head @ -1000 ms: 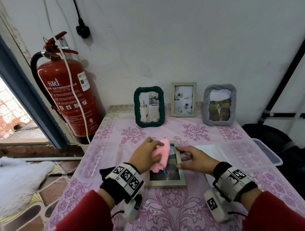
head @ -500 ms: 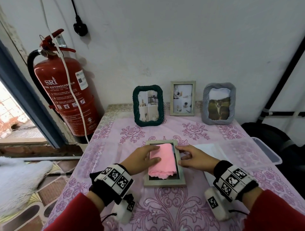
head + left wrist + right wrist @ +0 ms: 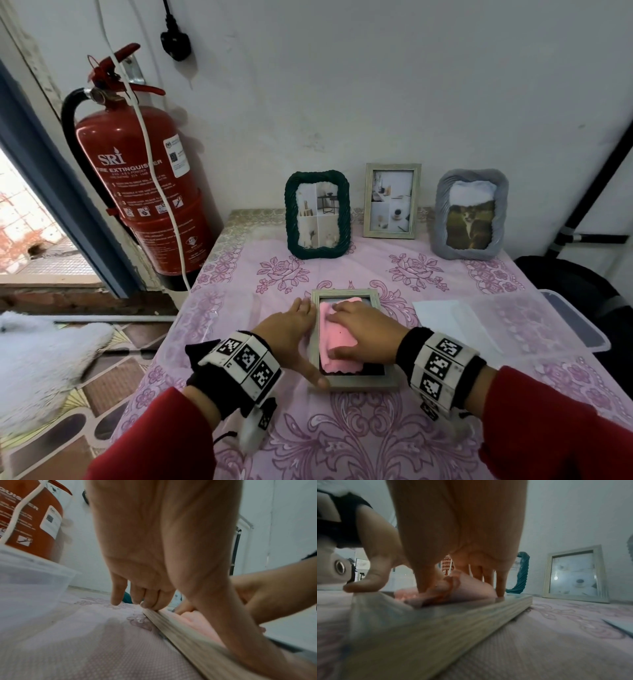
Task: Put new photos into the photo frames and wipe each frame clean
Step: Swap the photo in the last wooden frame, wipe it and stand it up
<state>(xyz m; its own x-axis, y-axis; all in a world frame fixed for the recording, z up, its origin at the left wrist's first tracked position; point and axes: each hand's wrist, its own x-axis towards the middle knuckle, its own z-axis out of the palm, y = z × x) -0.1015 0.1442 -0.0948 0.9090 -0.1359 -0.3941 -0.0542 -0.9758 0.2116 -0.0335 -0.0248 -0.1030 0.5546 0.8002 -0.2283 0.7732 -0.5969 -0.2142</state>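
A pale wooden photo frame (image 3: 359, 381) lies flat on the pink flowered tablecloth (image 3: 342, 442), a dark photo behind its glass. A pink cloth (image 3: 334, 337) covers most of the glass. My right hand (image 3: 368, 330) lies flat on the cloth and presses it down; in the right wrist view the cloth (image 3: 471, 588) bunches under thumb and fingers on the frame (image 3: 453, 622). My left hand (image 3: 289, 334) rests along the frame's left rail, thumb at the near corner. The left wrist view shows fingertips (image 3: 150, 604) on the rail (image 3: 180, 632).
Three upright frames lean on the back wall: dark green (image 3: 317, 214), pale wood (image 3: 392, 200), grey (image 3: 471, 214). A white sheet (image 3: 435, 310) and clear plastic lid (image 3: 534, 322) lie right. A clear container (image 3: 30, 577) sits left. A red fire extinguisher (image 3: 137, 192) stands beside the table.
The pink cloth passed from my left hand to my right, which now presses it on the glass. My left hand moved to the frame's left edge; the right left the right edge.
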